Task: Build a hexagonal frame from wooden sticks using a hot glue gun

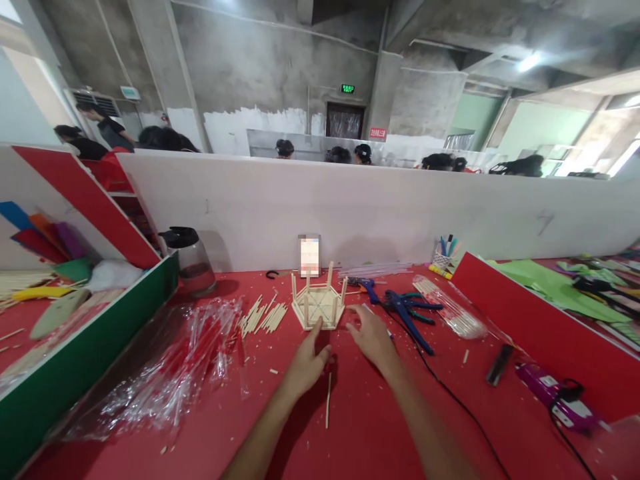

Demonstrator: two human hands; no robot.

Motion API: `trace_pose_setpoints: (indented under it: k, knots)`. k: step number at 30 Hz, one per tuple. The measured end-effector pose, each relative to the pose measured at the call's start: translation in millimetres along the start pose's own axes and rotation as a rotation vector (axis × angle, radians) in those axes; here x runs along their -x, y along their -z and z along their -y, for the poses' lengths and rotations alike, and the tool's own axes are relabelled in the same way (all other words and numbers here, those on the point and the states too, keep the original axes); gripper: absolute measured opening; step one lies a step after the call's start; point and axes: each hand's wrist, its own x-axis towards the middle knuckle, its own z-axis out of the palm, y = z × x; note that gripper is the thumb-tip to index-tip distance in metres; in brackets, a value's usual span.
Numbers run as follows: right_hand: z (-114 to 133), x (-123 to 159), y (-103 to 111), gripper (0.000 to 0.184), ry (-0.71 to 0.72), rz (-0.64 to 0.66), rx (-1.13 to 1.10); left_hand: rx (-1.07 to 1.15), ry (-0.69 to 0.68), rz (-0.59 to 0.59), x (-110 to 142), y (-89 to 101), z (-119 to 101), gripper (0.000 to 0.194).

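A six-sided frame of thin wooden sticks [320, 321], with upright posts at its corners, stands on the red tabletop [280, 427]. My left hand [307, 360] is in front of it, index finger stretched to its front edge and thumb apart, with nothing seen in the hand. To the right of the frame, my right hand [371, 335] is bent with fingers apart, close to the frame's right corner and seemingly not touching it. A single stick [328, 403] lies between my forearms. Loose sticks [273, 317] are gathered left of the frame.
Crumpled clear plastic bags [165, 373] and a glass jug [193, 267] are on the left. Blue pliers [407, 313], a blue glue gun [369, 288], bagged sticks [450, 307] and a purple tool [555, 400] with a cord lie right. White and coloured partitions [390, 207] border the table.
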Motion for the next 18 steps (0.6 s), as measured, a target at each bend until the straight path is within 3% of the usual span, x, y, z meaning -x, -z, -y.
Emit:
trace_pose_setpoints:
  k: [5, 11, 14, 18]
  knots:
    - [-31.3, -2.4, 48.5, 0.02, -0.151, -0.152, 0.104, 0.01, 0.014, -0.017, 4.9, 3.0, -9.3, 0.077]
    - [-68.3, -19.8, 88.6, 0.018, -0.229, -0.132, 0.314, -0.038, -0.029, -0.023, 8.0, 12.4, -23.1, 0.051]
    - [-77.0, -32.9, 95.6, 0.017, -0.231, -0.119, 0.355, -0.103, -0.097, -0.005, 7.8, 14.6, -25.8, 0.033]
    - [-72.8, -56.6, 80.3, 0.016, -0.207, -0.026, 0.381, -0.175, -0.154, -0.006, 6.9, 13.3, -23.1, 0.023]
